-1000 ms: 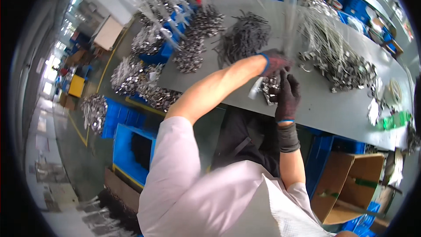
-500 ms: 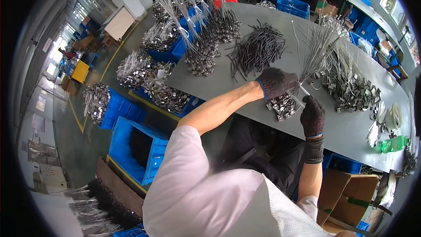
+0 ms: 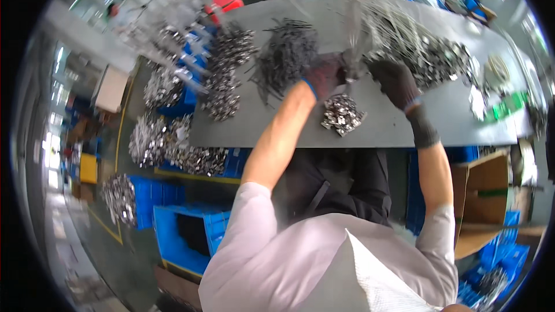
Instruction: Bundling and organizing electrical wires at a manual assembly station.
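My left hand [image 3: 326, 74], in a dark knitted glove with a blue cuff edge, is closed around an upright bundle of thin grey wires [image 3: 353, 26]. Below the fist, the bundle's shiny metal end pieces [image 3: 342, 114] fan out over the grey table. My right hand [image 3: 396, 82], gloved the same way, is just right of the bundle and apart from it; its fingers look bent but are blurred, so I cannot tell whether they hold anything. Beyond the left hand lies a heap of short dark strips [image 3: 289, 52]. Loose wires with metal ends [image 3: 430, 52] lie beyond the right hand.
Several tied bundles [image 3: 222, 72] stand at the table's left edge, near blue crates full of similar pieces. A blue crate [image 3: 217, 228] stands on the floor at left. A green bottle [image 3: 506, 107] lies at right, above an open cardboard box [image 3: 485, 196].
My right hand has come away from the white strip that it held at the bundle. The bundle, still in my left hand, now stands more upright. The whole view has turned.
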`<state>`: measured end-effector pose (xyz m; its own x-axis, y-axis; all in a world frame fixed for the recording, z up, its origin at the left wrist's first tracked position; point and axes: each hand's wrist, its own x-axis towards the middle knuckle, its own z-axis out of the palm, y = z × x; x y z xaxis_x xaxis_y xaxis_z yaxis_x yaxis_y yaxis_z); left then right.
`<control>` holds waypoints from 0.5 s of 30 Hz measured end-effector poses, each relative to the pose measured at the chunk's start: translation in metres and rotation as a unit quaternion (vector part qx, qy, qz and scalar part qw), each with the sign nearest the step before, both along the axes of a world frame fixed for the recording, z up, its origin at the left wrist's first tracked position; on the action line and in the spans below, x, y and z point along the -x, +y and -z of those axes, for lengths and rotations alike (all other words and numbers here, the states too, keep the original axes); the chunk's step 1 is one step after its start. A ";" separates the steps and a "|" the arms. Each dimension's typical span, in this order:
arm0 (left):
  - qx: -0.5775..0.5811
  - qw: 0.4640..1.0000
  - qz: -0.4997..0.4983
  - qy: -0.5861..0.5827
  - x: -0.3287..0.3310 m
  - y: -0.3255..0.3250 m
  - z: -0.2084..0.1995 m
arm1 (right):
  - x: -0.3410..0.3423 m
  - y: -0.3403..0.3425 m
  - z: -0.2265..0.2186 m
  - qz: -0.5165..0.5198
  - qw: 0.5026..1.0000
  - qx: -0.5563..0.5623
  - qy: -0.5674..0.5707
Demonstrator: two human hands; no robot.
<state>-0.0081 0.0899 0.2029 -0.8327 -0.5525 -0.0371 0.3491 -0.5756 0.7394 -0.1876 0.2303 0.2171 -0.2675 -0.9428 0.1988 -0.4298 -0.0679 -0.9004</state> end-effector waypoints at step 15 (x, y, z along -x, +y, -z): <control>0.169 0.978 0.023 -0.119 0.001 -0.021 0.000 | -0.032 -0.017 0.003 -0.048 0.986 -0.070 -0.144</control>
<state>-0.0095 0.0685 0.2025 -0.8465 -0.5295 -0.0545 0.1236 -0.2951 0.9474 -0.1553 0.2133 0.2142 -0.2020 -0.9794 -0.0057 -0.1522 0.0371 -0.9876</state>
